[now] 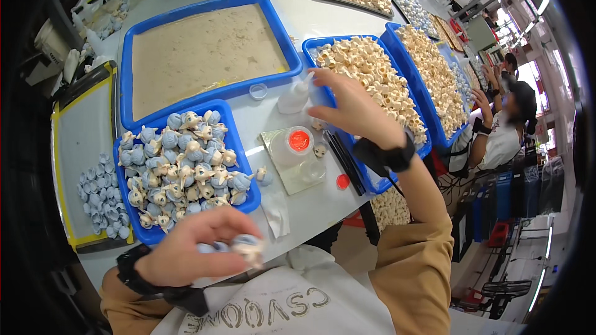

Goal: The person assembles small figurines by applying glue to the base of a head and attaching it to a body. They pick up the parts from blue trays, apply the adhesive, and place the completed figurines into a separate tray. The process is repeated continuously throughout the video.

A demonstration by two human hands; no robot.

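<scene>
My left hand (pixel 195 248) is closed around a small doll head (pixel 247 249) with a pale face; bluish pieces show between its fingers. A blue tray (pixel 251 195) just beyond it is heaped with blue-haired doll heads (pixel 186 164). My right hand (pixel 360 111) has thumb and fingers apart beside a white squeeze bottle (pixel 292 99); its fingertips are near the nozzle, and I see no grip on it. Nearer me, a round container with red contents (pixel 299 141) stands on a pale square slab (pixel 279 177), with a clear cup (pixel 312 170) next to it.
Blue trays of cream hollow parts (pixel 366 65) lie beyond my right hand. A sand-filled blue tray (pixel 205 62) is at far left. Blue caps (pixel 102 201) lie on a yellow-edged board. Dark rods (pixel 344 161) lie below my right wrist. A co-worker (pixel 503 124) sits at right.
</scene>
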